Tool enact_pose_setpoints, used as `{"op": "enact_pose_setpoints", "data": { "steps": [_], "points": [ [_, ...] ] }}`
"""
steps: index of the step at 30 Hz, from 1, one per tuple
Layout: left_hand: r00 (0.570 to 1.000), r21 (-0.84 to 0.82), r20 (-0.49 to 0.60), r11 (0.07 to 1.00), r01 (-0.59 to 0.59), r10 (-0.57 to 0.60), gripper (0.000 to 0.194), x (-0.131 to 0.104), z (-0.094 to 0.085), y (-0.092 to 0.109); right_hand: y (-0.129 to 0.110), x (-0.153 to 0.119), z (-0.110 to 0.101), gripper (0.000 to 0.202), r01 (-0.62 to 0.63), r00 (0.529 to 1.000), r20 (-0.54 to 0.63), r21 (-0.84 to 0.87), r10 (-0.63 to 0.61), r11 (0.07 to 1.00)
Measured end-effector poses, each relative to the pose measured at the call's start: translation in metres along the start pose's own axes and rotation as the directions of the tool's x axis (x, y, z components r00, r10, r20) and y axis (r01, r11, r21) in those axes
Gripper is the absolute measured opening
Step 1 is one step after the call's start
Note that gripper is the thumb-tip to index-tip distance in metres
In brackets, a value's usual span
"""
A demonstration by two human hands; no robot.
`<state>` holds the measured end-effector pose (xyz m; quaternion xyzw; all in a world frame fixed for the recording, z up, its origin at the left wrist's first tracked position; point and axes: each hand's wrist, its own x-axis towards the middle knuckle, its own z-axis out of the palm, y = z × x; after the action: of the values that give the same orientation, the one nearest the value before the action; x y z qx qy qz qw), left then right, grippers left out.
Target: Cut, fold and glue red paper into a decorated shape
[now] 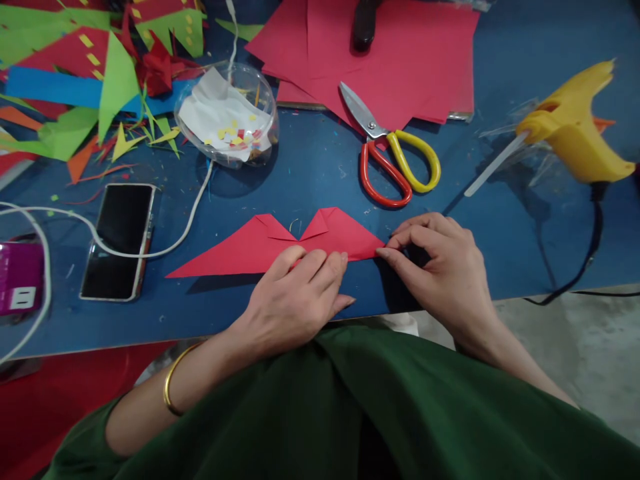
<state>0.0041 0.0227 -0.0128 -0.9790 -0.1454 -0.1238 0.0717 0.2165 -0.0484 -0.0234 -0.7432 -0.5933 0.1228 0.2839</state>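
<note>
A folded piece of red paper (245,250) lies near the front edge of the blue table, long and pointed at both ends, with two peaks and a notch between them. My left hand (300,290) rests over its lower middle, fingers bent together and pressing the paper; the part under the palm is hidden. At the right tip, my right hand (435,263) pinches the paper's corner between thumb and fingers. Beyond the paper lie scissors (373,133) with one red and one yellow handle, blades partly over a stack of red sheets (395,60).
A yellow glue gun (575,127) with a glue stick stands at right, its black cord over the edge. At left are a phone (120,240), a white cable (195,207), a purple box (20,277), a clear bowl (270,127) with scraps, and coloured paper cuttings (70,130).
</note>
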Motion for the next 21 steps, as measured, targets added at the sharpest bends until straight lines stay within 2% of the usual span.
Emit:
{"op": "enact_pose_setpoints", "data": {
  "steps": [3,5,8,10,15,21],
  "points": [
    [0.998,-0.063,-0.036,0.997,0.045,-0.048,0.038,0.002,0.002,-0.001,0.0,-0.001,-0.001,0.006,0.054,0.998,0.013,0.026,-0.055,0.998],
    [0.99,-0.147,-0.039,0.981,0.129,-0.136,0.028,0.003,0.004,-0.001,-0.001,-0.003,-0.001,0.006,0.102,0.994,0.024,0.035,-0.103,0.994],
    [0.958,-0.28,0.001,0.919,0.276,-0.287,0.014,0.007,0.006,-0.002,-0.001,-0.006,-0.002,0.008,0.15,0.988,0.025,0.009,-0.15,0.989],
    [0.937,-0.337,0.028,0.879,0.337,-0.348,0.01,0.008,0.008,-0.002,0.0,-0.007,-0.001,0.008,0.17,0.985,0.028,-0.004,-0.17,0.985],
    [0.925,-0.377,0.022,0.854,0.358,-0.379,0.012,0.011,0.011,0.001,0.0,-0.008,0.003,0.009,0.216,0.976,0.024,0.011,-0.216,0.976],
    [0.922,-0.436,0.055,0.822,0.367,-0.383,0.01,0.017,0.015,0.004,-0.003,-0.009,0.003,0.01,0.194,0.98,0.038,0.027,-0.194,0.981]
  ]
}}
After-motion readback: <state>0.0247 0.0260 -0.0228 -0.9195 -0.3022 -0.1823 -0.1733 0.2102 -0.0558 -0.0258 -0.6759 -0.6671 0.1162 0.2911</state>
